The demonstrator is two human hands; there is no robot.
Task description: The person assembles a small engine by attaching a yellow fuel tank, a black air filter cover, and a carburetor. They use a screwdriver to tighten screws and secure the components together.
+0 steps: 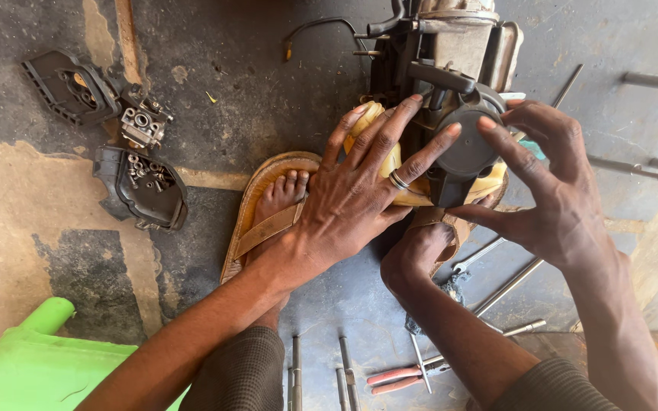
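While both feet brace it, spread fingers (413, 164) press the engine's round black cover (466, 144).

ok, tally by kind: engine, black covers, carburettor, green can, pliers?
Engine: 1
Black covers: 2
Carburettor: 1
Green can: 1
Red-handled pliers: 1
Total: 6

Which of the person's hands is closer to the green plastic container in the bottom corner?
The left hand. It lies spread over the small engine, on the side toward the green container; the right hand grips the engine's far side.
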